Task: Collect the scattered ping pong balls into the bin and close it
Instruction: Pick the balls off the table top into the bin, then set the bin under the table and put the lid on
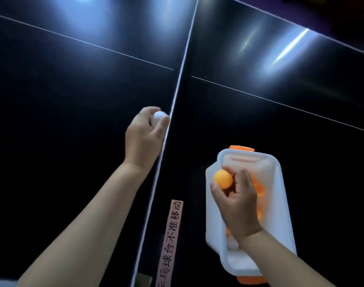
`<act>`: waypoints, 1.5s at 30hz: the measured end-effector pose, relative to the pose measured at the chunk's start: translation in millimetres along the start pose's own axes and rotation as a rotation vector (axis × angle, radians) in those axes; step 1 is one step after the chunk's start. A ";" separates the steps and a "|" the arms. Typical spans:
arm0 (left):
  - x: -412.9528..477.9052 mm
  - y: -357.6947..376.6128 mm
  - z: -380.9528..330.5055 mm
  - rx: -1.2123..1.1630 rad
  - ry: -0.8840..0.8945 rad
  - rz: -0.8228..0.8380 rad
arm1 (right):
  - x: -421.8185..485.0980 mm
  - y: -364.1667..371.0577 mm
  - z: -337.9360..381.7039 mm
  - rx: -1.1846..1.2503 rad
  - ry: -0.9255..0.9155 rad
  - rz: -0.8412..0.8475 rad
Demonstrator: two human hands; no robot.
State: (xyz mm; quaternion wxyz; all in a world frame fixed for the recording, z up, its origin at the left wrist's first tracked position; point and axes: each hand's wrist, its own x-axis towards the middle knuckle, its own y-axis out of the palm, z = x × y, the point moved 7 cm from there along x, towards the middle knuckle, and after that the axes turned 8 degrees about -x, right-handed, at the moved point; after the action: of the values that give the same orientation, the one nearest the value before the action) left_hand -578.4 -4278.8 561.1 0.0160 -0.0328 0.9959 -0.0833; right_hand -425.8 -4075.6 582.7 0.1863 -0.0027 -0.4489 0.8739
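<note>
A white plastic bin point(283, 195) with orange latches at both ends stands open on the dark ping pong table, at the lower right. Several orange balls point(259, 190) lie inside it. My right hand point(237, 206) hovers over the bin's left side, fingers closed on an orange ball point(223, 178). My left hand point(144, 139) is out over the table's centre, beside the white line, and grips a white ball point(159, 117) in its fingertips. No lid is in view.
The table point(73, 100) is dark and glossy with white lines point(177, 88) and light glare at the top. A pink paper strip point(170, 241) with printed characters is stuck left of the bin. The table's far right edge point(342, 41) runs across the upper right.
</note>
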 end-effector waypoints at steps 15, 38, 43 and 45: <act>-151.5 157.7 -32.3 0.058 0.112 0.821 | -66.6 -101.4 -102.9 -0.306 0.253 -0.101; -332.6 283.4 -89.8 0.155 -0.067 0.479 | -207.2 -261.1 -291.6 -0.031 0.750 -0.121; -452.9 399.0 -111.0 0.086 -0.064 0.574 | -300.2 -368.2 -384.1 0.062 0.851 -0.221; -495.8 444.8 -117.2 0.093 -0.061 0.659 | -332.5 -408.6 -418.5 0.081 0.892 -0.261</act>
State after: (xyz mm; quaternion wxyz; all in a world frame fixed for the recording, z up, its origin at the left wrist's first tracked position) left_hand -116.2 -3788.1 615.6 0.0733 0.2894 0.9471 -0.1178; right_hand 87.7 -3641.2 599.9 0.4696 -0.3142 -0.2869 0.7736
